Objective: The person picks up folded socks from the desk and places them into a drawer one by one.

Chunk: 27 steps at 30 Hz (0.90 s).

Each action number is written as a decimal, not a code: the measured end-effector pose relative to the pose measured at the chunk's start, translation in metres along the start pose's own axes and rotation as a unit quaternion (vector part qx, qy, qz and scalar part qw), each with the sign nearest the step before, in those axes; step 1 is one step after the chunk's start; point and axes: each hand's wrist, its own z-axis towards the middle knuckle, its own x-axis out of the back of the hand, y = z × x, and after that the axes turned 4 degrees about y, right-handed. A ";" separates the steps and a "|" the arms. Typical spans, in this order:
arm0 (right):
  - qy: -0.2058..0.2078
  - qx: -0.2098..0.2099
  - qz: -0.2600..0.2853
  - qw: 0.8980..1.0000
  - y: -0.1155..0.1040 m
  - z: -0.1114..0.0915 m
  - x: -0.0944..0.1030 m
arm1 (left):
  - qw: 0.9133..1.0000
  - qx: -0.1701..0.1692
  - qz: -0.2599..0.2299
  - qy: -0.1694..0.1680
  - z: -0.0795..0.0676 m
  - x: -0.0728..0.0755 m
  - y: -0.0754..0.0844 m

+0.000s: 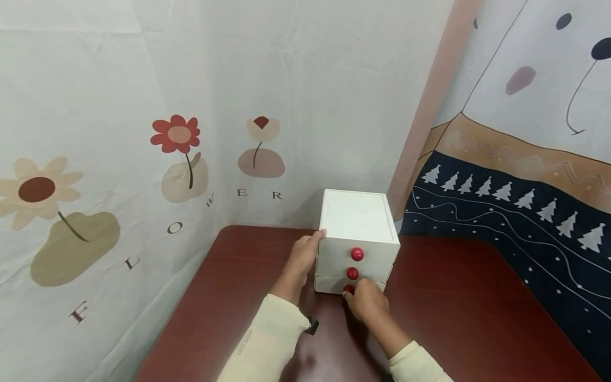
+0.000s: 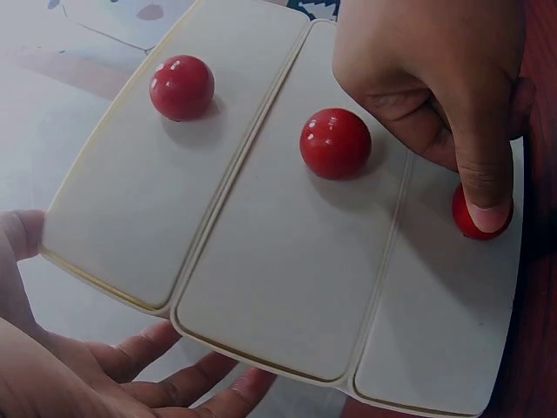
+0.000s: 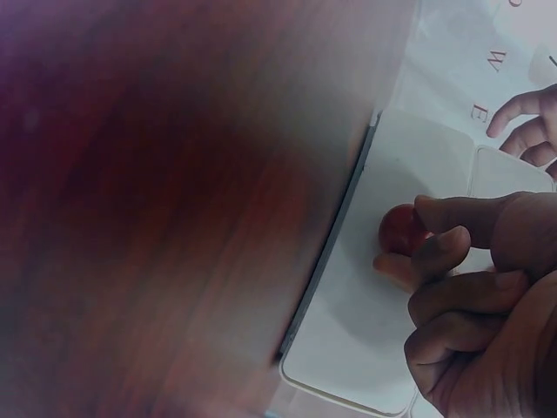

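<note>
A small white cabinet [image 1: 357, 215] has three drawers stacked one above another, each with a round red knob. My right hand [image 1: 369, 302] pinches the lowest red knob [image 3: 401, 230] between thumb and index finger, the other fingers curled in. That knob belongs to the bottom drawer [image 2: 435, 322], whose front is partly covered by the hand. My left hand [image 1: 304, 253] rests against the cabinet's left side, thumb at the upper front edge and fingers spread along the side wall. The top knob [image 1: 357, 254] and middle knob [image 2: 335, 144] are untouched.
The cabinet stands on a dark red-brown table [image 1: 458, 297], towards its back edge. Behind it hangs a pale curtain [image 1: 310, 106] printed with flowers and letters. A dark blue cloth [image 1: 477, 212] with white trees hangs at the right.
</note>
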 end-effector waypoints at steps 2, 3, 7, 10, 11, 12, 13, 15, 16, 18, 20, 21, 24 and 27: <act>-0.001 -0.001 0.002 1.000 -0.001 -0.001 0.000 | 1.000 -0.001 0.009 0.004 -0.002 0.001 0.002; -0.002 -0.001 0.004 1.000 -0.002 -0.001 0.000 | 1.000 -0.001 0.012 0.005 -0.003 0.002 0.002; -0.005 -0.003 0.011 1.000 -0.004 -0.004 0.000 | 1.000 -0.003 0.023 0.008 -0.006 0.004 0.004; -0.005 0.000 0.011 1.000 -0.005 -0.004 -0.001 | 1.000 -0.003 0.024 0.008 -0.007 0.006 0.004; -0.005 0.000 0.011 1.000 -0.005 -0.004 -0.001 | 1.000 -0.003 0.023 0.007 -0.007 0.006 0.004; -0.005 0.000 0.010 1.000 -0.004 -0.004 -0.001 | 1.000 -0.004 0.024 0.007 -0.007 0.006 0.003; -0.005 -0.001 0.010 1.000 -0.004 -0.004 -0.001 | 1.000 -0.003 0.024 0.005 -0.006 0.006 0.002; -0.003 0.001 0.010 1.000 -0.003 -0.005 0.000 | 1.000 -0.003 0.027 0.002 -0.006 0.005 0.000; -0.003 0.001 0.009 1.000 -0.002 -0.006 0.001 | 1.000 -0.004 0.031 0.002 -0.007 0.005 -0.001; -0.003 -0.001 0.011 1.000 0.001 -0.007 0.003 | 0.999 -0.010 0.039 -0.002 -0.007 0.004 -0.003; -0.004 -0.001 0.014 1.000 0.004 -0.008 0.004 | 0.999 -0.019 0.049 -0.006 -0.008 0.003 -0.006; -0.005 -0.003 0.018 1.000 0.006 -0.008 0.006 | 0.998 -0.025 0.056 -0.008 -0.008 0.003 -0.007; -0.012 -0.004 0.030 0.999 0.011 -0.010 0.009 | 0.996 -0.045 0.077 -0.016 -0.010 0.003 -0.013; -0.026 -0.011 0.032 0.999 0.015 -0.015 0.014 | 0.992 -0.070 0.106 -0.025 -0.012 0.008 -0.024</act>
